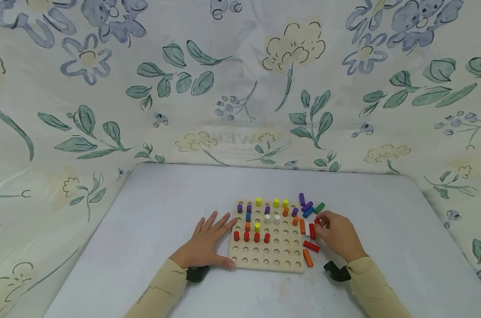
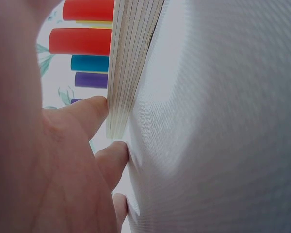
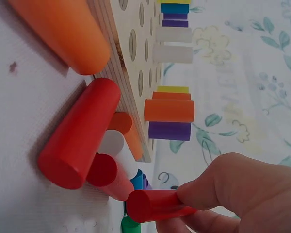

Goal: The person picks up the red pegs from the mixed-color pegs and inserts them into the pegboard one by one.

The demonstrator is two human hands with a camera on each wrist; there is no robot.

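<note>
A wooden pegboard (image 1: 260, 267) with rows of round holes lies on the table, and coloured pegs stand upright in some of them. My left hand (image 1: 206, 243) is spread flat at the board's left side, its thumb and index finger touching the edge. To the right of the board, my right hand (image 1: 340, 234) pinches a red peg (image 3: 157, 205) between thumb and fingers. Just beside it lie another red peg (image 1: 312, 231), a white peg (image 1: 307, 228) and an orange peg (image 1: 302, 226). Several red pegs (image 1: 257, 237) stand in a row on the board.
Loose purple (image 1: 302, 199), blue (image 1: 308, 212) and green pegs (image 1: 319, 207) lie off the board's far right corner. Nearer me are a red peg (image 1: 311, 246) and an orange peg (image 1: 308, 258). A flower-patterned cloth (image 1: 240, 88) hangs behind the white table (image 1: 165, 190).
</note>
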